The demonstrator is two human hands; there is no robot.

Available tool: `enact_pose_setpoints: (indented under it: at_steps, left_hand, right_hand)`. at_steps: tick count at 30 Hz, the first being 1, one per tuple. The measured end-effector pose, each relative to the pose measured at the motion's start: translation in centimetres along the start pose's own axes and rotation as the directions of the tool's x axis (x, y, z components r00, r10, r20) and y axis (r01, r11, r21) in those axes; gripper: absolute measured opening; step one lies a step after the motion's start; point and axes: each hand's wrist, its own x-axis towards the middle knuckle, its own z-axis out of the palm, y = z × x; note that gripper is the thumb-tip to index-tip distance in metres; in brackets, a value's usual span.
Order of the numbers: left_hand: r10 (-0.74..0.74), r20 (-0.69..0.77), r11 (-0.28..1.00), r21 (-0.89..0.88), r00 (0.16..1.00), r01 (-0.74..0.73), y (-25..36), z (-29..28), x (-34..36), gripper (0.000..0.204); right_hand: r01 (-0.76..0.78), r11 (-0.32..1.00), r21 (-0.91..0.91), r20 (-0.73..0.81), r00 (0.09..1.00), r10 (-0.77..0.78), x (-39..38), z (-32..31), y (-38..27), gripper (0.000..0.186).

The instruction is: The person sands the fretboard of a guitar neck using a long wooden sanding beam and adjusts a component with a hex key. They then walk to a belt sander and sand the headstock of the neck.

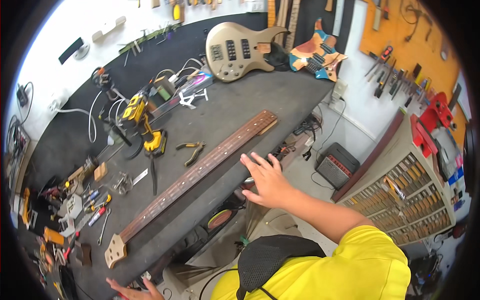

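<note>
Right hand [264, 180] spread wide, holding nothing, at the near bench edge beside a guitar neck [200, 171].

Neck lies fretboard up, diagonally along the dark bench top [220, 107], pale headstock [116, 251] toward lower left; left hand [135, 291], cut off by the lower rim, fingers apart, is near that end; contact of either hand with the bench: cannot tell. Just beyond the neck, pliers [199, 146]; farther back, a yellow drill [134, 112] upright; at left, a wrench [104, 227] among crowded hand tools. At the far end, a gold guitar body [237, 52] and a blue-and-tan one [305, 50] stand propped. Off the bench to the right: a small amplifier [337, 167] on the floor, a many-drawered cabinet [400, 195], an orange tool board [372, 37] on the wall.
</note>
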Motion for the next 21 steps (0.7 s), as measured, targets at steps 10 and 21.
enact_pose_setpoints:
  at_steps: [10, 21]
  left_hand:
    - [-0.161, 0.390, 0.903, 0.429, 0.907, -0.024, 3.9, -3.7, 3.2, 0.108]
    - [-0.069, 0.573, 0.963, 0.253, 0.817, -0.096, 3.0, -3.1, 0.1, 0.109]
  right_hand:
    - [-0.017, 0.982, -0.190, -0.060, 0.998, 0.005, -0.7, 0.9, 0.8, 0.089]
    - [0.020, 0.991, 0.132, -0.262, 0.965, 0.016, -0.1, 1.1, 2.7, 0.086]
